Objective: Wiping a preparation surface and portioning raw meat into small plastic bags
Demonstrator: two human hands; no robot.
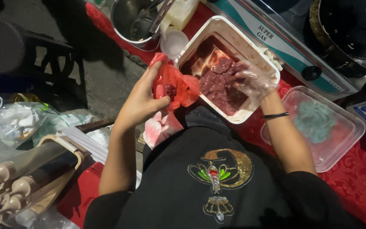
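From the head camera, which is the only view, the person stands at a stall table covered with a red patterned cloth [356, 178]. The left hand [140, 99] is bare and closes around the mouth of a thin red plastic bag [176, 85]; the fingers pinch the rim so that the bag stays open toward the tub. Inside the opening a small dark red piece is visible, so I judge that at least a little meat is already in the bag.

The right hand [253, 80] wears a clear plastic glove and reaches down into the white rectangular tub [229, 32], where it rests on the pile of raw dark red meat pieces [219, 82]. The fingers are curled over the pieces, but through the glove I cannot tell if they have really closed on a piece or only touch the pile. The tub is still well filled on the near side, so most of the meat remains there and the bag looks only lightly loaded.

Around this, a clear lidded container [339, 140] with something pale green inside sits just beside the right forearm. A metal pot [128, 19] with utensils stands beyond the bag, and a tabletop gas stove [284, 42] with a dark pan [352, 29] lies behind the tub. At lower left some brown bottles with pale caps [18, 186] lie together.
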